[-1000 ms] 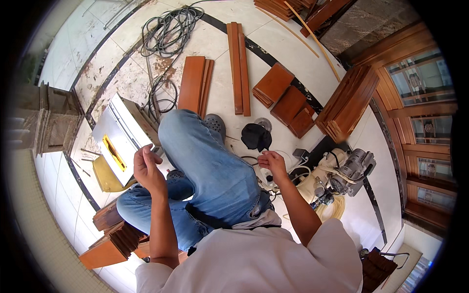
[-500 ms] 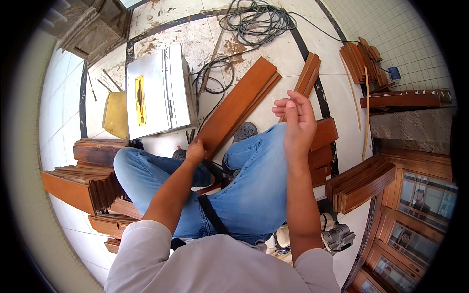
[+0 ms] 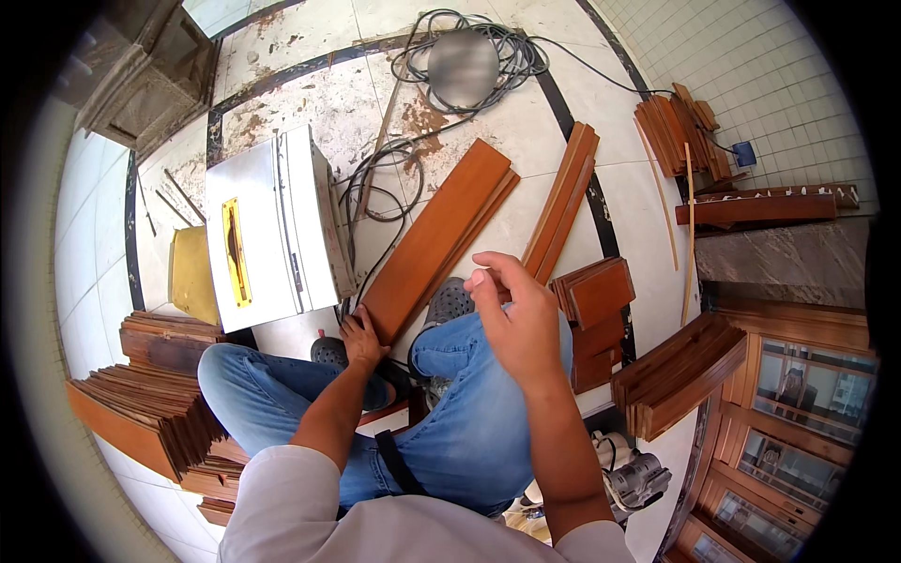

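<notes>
Two or more long reddish-brown wooden planks (image 3: 436,239) lie stacked at a slant on the floor in front of me. My left hand (image 3: 361,340) is at the near end of this stack, its fingers spread and touching the corner. My right hand (image 3: 514,324) hangs in the air above my right knee, fingers loosely bent and apart, with nothing in it. Just beyond it, narrower wooden strips (image 3: 561,202) lie on the floor. Short boards (image 3: 601,296) are piled to the right of that hand.
A table saw (image 3: 267,225) with a yellow insert stands at left, beside coiled black cable (image 3: 413,70); a blurred round patch covers part of the coil. Stacks of boards flank me at left (image 3: 141,413) and right (image 3: 680,375). A power tool (image 3: 638,480) sits by my right side.
My left hand has slid nearer along the planks to their end corner, and its fingers have spread. My right hand has come lower and inward. The whole view has shifted slightly.
</notes>
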Demonstrator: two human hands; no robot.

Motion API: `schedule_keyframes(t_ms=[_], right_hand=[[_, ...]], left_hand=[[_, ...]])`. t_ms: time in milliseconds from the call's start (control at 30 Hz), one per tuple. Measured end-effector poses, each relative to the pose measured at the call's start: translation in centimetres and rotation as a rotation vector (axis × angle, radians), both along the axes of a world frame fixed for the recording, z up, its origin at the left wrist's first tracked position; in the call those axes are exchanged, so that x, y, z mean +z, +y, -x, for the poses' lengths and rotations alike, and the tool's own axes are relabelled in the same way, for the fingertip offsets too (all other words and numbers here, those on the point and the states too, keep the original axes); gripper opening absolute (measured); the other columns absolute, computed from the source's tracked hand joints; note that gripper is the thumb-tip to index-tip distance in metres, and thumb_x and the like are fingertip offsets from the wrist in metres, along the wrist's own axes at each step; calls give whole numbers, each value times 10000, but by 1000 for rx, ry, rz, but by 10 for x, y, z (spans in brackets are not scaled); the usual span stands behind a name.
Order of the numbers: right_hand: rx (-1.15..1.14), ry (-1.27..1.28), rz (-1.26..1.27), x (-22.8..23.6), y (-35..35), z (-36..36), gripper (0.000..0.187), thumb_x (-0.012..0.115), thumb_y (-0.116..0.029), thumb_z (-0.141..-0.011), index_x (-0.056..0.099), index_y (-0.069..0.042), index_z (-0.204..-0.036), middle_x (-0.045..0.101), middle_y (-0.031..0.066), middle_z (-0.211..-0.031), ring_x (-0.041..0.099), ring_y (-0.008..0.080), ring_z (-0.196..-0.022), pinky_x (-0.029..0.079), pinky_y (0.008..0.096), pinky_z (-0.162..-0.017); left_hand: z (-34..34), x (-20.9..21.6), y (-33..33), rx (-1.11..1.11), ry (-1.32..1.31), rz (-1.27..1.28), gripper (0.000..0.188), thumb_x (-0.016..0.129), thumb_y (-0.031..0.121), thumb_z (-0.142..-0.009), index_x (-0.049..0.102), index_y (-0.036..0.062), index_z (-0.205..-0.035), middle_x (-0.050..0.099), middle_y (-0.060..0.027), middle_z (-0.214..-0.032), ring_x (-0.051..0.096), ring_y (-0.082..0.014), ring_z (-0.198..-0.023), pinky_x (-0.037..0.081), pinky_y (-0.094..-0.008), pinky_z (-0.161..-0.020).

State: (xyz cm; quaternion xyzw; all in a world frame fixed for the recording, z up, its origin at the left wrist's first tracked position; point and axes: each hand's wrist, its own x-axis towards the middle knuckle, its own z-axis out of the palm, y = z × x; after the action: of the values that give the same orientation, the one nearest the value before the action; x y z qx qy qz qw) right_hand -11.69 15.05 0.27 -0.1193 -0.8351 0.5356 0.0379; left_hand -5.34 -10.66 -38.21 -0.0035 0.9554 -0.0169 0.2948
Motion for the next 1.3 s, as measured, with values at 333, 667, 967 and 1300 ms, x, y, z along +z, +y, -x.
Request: schedule_keyframes(t_ms=[333, 667, 967, 1300], right_hand=[[-24, 14, 32, -18, -4, 9, 243, 627, -220, -1026, 698, -4, -1113, 760, 121, -848, 733, 187, -772, 566, 322, -723], [-22, 16, 146, -35, 11, 11, 261, 609, -220, -1053, 696, 13, -1132, 743, 77, -863, 676, 119, -733, 511, 254, -646], [43, 3, -480, -24, -5, -7, 348, 566, -327, -1032, 700, -8, -1077, 765, 182, -921, 734, 377, -876, 567, 468, -793], [243, -154, -329, -81, -95, 2, 419, 546, -358, -1059, 639, 43, -1141, 727, 252, -1088, 706, 382, -996, 541, 496, -816]], left_hand=[[15, 73, -2, 34, -198, -257, 1431, 885, 541, -622, 52, 58, -1679, 363, -357, -1512, 381, -502, -1425, 302, -562, -1192], [30, 200, 0, 704, -793, -1395, 1051, 781, 540, -864, 294, -42, -1591, 654, -175, -1068, 693, -289, -921, 585, -351, -802], [-38, 279, -48, 697, -983, -1845, 927, 614, 732, -894, 457, 38, -1488, 633, -233, -1274, 657, -380, -1164, 524, -518, -1007], [-107, 358, -78, 687, -720, -2097, 1232, 660, 861, -725, 355, 37, -1589, 578, -312, -1403, 618, -443, -1266, 492, -553, -1068]])
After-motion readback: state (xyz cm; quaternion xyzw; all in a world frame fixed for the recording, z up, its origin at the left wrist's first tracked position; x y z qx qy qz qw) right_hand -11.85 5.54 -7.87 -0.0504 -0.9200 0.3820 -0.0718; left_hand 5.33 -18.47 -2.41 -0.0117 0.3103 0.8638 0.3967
